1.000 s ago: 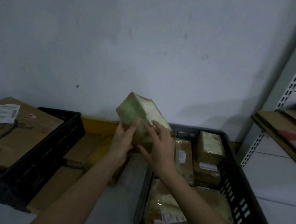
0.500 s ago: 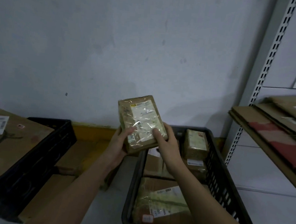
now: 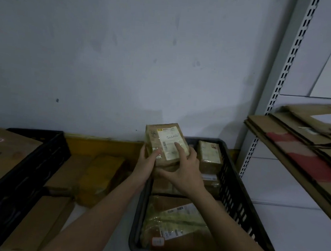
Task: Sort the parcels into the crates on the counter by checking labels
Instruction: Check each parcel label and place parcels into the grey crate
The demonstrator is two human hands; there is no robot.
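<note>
both hands are wrapped round one parcel (image 3: 166,143) — left hand (image 3: 146,163), right hand (image 3: 185,171). its label should be kept facing up — read fully before a crate (image 3: 233,180) is chosen.

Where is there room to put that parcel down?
Bare counter shows between the flat boxes and the gray crate. The gray crate is crowded; the black crate holds a big box.

Grey counter (image 3: 89,215) bears two dark crates (image 3: 232,189) (image 3: 28,167) with flat cardboard parcels (image 3: 101,175) between them
</note>
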